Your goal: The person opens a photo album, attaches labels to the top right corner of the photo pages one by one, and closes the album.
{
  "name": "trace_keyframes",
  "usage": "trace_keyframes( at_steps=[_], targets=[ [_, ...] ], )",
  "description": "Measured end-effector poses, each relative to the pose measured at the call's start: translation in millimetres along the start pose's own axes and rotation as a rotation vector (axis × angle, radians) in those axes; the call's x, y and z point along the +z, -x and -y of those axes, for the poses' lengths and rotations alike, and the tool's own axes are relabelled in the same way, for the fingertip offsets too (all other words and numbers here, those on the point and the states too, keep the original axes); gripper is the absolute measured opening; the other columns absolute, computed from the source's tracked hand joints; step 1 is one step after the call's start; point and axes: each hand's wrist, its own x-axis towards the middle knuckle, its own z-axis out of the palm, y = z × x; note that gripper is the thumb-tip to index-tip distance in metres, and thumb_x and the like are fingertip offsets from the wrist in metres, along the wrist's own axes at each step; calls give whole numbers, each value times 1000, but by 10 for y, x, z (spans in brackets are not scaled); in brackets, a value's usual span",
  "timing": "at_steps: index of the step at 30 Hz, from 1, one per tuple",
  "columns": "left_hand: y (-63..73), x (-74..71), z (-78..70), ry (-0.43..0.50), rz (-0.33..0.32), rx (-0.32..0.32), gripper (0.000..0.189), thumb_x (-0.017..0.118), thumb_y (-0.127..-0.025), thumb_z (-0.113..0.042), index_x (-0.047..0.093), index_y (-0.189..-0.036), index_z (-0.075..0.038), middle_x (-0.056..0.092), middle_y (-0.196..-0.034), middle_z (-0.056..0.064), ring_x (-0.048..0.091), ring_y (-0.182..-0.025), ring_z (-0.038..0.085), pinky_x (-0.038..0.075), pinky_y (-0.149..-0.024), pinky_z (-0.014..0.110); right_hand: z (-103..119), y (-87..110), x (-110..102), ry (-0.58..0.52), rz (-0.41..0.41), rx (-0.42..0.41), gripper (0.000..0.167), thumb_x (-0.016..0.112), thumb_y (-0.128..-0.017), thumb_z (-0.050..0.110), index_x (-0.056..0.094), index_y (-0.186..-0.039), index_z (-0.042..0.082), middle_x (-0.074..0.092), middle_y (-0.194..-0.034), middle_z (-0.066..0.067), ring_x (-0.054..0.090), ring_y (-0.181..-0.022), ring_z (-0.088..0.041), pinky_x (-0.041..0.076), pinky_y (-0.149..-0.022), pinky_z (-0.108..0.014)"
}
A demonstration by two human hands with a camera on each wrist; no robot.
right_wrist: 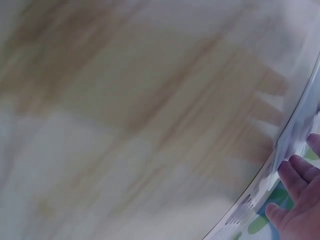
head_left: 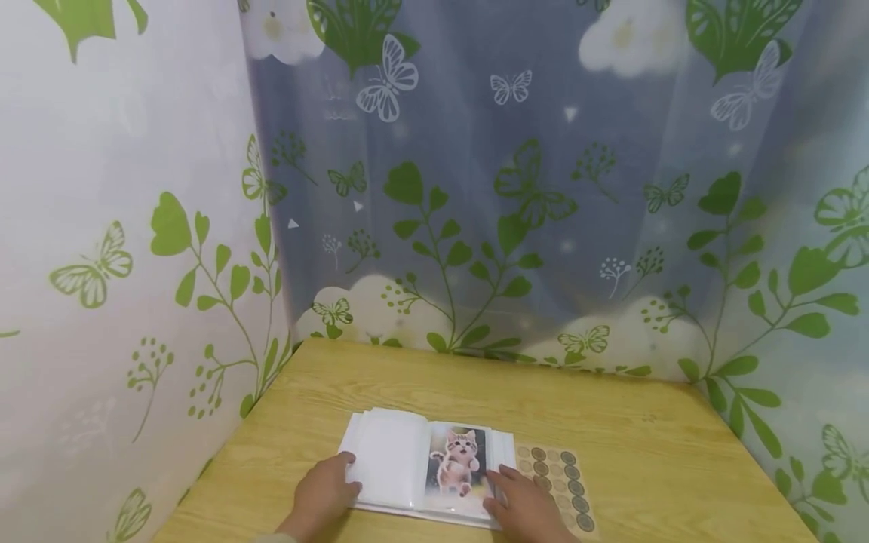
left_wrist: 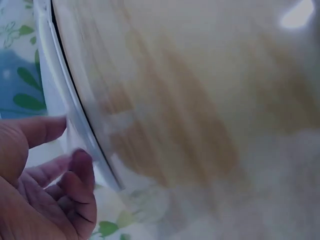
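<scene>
A photo album (head_left: 387,456) lies spread wide on the wooden table. Its left page is blank white; the right one shows a picture of a kitten (head_left: 458,467) on its hind legs. My left hand (head_left: 323,489) holds the album's left edge, thumb and fingertips at the page side; the left wrist view has this hand (left_wrist: 55,175) with its fingers curled. At the opposite edge my right hand (head_left: 531,504) grips the side pages, partly covering them. In the right wrist view, the fingertips of this hand (right_wrist: 300,195) touch the album's rim (right_wrist: 295,135).
A brown sheet with rows of round dark and light circles (head_left: 573,486) lies on the table right of the album, partly under my right hand. Around the wooden table (head_left: 380,377) hang curtains (head_left: 462,241) patterned with green leaves and butterflies.
</scene>
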Motion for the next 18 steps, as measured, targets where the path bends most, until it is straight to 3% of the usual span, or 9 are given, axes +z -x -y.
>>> trace_keyframes(
  at_steps=[5,8,18],
  targets=[
    [30,54,-113,-121,64,96,43,79,-79,-23,68,-113,1,55,-94,13,55,-90,32,53,-70,49,-124,122,-58,-27,-10,-4,45,69,-90,30,64,-127,3,59,-132,-24,54,-121,-44,33,-101,-71],
    [60,98,-164,-160,92,128,44,79,-81,-26,68,-114,2,54,-95,14,53,-91,32,52,-72,50,-185,209,-96,-24,-23,-14,44,70,-89,28,65,-125,3,60,-130,-23,56,-119,-45,38,-99,-68],
    [96,75,-244,-237,94,202,46,79,-81,-33,69,-113,-2,55,-96,13,52,-91,32,50,-74,51,-235,306,-224,-57,-32,7,42,71,-88,27,66,-124,6,59,-130,-23,57,-116,-46,44,-96,-62]
  ],
)
